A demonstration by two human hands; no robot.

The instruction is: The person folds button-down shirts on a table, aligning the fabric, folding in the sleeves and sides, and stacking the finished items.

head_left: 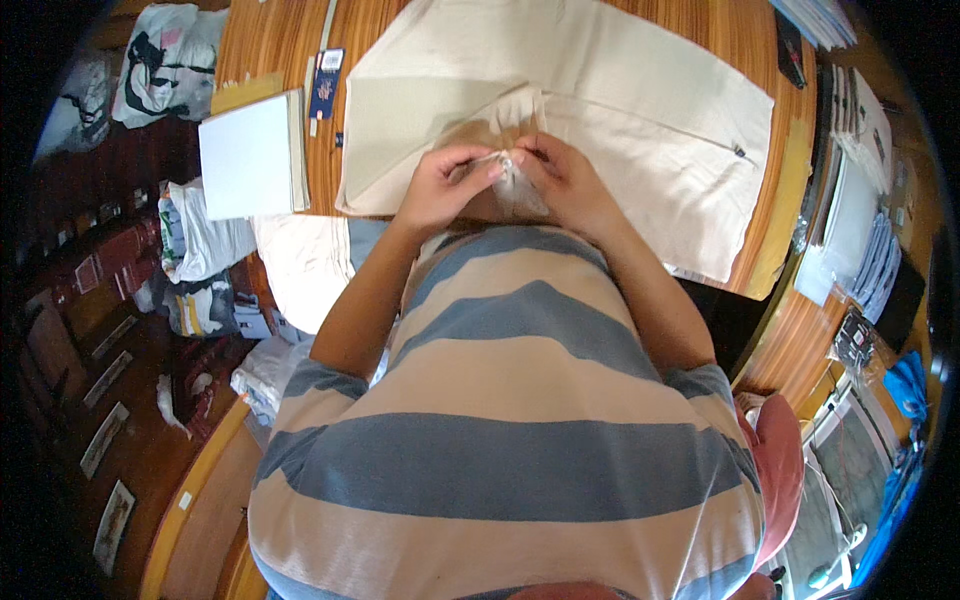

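A large cream cloth garment (650,160), its exact kind not plain to see, lies spread over the wooden table in front of me. At its near edge, close to my body, my left hand (440,188) and my right hand (566,184) meet almost fingertip to fingertip. Both pinch a gathered bit of the cream cloth between thumb and fingers. Whether a small fastener sits in that pinch is hidden. Folds of the garment rise just beyond my fingers. A small dark label (739,152) shows on its right part.
Left of the garment, a stack of white boards or sheets (250,157) overhangs the table edge. A dark blue tag (325,84) lies beside it. Bagged clothes (170,65) sit at the far left. Stacked packaged garments (870,262) stand at the right. The wooden table (285,40) has a curved right edge.
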